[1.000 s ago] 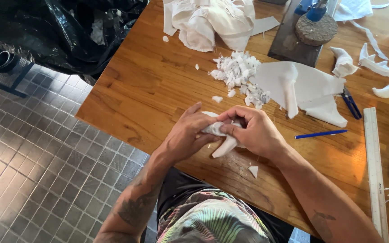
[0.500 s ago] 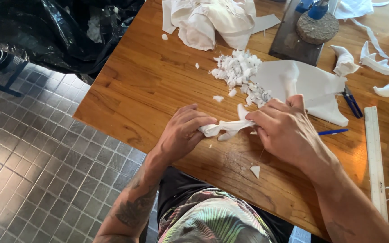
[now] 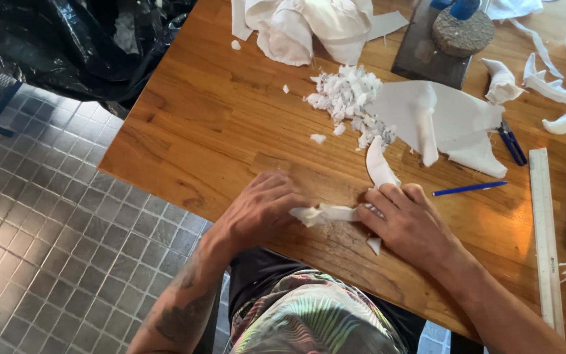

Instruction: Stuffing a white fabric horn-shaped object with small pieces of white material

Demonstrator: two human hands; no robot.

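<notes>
Near the front edge of the tabletop [image 3: 217, 131] we pinch a white strip [image 3: 329, 213] between both hands: left hand [image 3: 257, 210] clamped on its crumpled end, right hand [image 3: 411, 223] on the other, a curl rising behind the fingers. It looks light, soft and easily torn, so gripping close to the ends seems best. Farther back lie a heap of white scraps [image 3: 348, 98], a blue pen [image 3: 470, 189] and a ruler [image 3: 545, 229].

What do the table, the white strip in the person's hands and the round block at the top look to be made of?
The table looks like wood with a smooth varnish: plank joints and grain show. The white strip, held between the left hand and right hand, seems a soft matte sheet, perhaps foam or paper; it bends and curls. The round block looks like cork, speckled and grainy.
</notes>
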